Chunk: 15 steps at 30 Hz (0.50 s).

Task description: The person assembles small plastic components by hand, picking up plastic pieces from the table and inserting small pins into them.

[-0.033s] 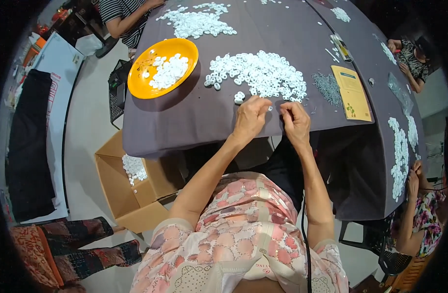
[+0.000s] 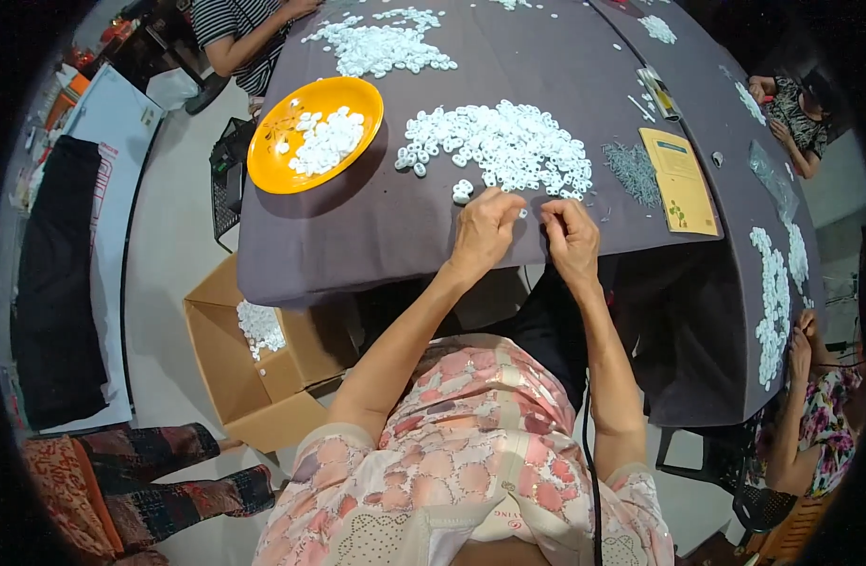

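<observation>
- The left hand (image 2: pixel 483 233) is seen at the near edge of the dark grey table (image 2: pixel 376 226), its fingers curled inward and pressed together at the tips; what is pinched between them is too small to be made out
- The right hand (image 2: pixel 570 236) is held just beside the left one, fingers likewise curled and drawn together toward the left hand's fingertips; whether a piece is gripped cannot be told
- A large pile of small white rings (image 2: pixel 499 146) is spread on the table directly beyond both hands, its nearest pieces lying just beside the fingertips
- A few loose white rings (image 2: pixel 462 191) are set apart from the pile, close to the left hand
- An orange plate (image 2: pixel 282 156) is placed to the left of the pile, well apart from the hands, with a heap of the same white rings in it
- A small heap of thin grey pieces (image 2: pixel 631 172) is seen to the right of the pile, and a yellow booklet (image 2: pixel 680 184) lies just beyond that
- A second pile of white pieces (image 2: pixel 381 42) is spread at the far side, near another person in a striped top (image 2: pixel 235 24)
- An open cardboard box (image 2: pixel 244 377) stands on the floor left of the table, some white pieces lying inside
</observation>
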Each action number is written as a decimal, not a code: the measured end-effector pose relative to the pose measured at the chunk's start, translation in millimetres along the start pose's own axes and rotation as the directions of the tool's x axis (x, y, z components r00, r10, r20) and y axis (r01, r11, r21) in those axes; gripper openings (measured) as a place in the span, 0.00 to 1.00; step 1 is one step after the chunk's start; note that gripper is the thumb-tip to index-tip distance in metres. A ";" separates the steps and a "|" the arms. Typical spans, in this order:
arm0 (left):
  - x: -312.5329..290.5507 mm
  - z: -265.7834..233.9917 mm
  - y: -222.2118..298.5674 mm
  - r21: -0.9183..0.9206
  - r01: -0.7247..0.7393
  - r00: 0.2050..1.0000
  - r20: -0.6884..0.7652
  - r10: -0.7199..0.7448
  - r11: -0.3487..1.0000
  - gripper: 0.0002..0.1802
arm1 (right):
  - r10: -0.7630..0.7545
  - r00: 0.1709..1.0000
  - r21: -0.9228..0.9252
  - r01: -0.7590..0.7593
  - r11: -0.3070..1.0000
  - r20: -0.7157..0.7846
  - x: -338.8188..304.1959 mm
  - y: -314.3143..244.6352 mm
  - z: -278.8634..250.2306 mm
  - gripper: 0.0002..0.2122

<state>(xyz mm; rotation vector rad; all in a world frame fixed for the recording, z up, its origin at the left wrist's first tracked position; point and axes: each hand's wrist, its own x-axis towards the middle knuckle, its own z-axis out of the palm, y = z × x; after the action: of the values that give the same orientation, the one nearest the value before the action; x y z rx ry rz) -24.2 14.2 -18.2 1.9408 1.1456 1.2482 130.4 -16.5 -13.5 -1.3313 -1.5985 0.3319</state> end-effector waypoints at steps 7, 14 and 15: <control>0.8 3.3 1.8 0.068 -0.071 0.997 0.000 0.071 0.995 0.06 | -0.028 0.999 0.010 0.029 1.000 -0.022 1.4 1.7 -0.8 0.03; -0.6 4.7 3.2 0.144 -0.102 0.995 -0.006 0.104 0.984 0.07 | -0.049 0.998 0.019 0.050 0.999 -0.034 1.3 4.5 0.1 0.03; -0.6 4.7 3.7 0.147 -0.101 0.995 -0.006 0.103 0.984 0.07 | -0.058 0.997 0.026 0.059 0.998 -0.042 1.8 3.7 -0.1 0.03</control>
<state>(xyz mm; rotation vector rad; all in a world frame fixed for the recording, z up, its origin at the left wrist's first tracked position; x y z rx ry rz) -18.7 11.9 -17.5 2.1266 1.1875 1.2623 132.9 -13.6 -15.2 -1.2602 -1.5902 0.2878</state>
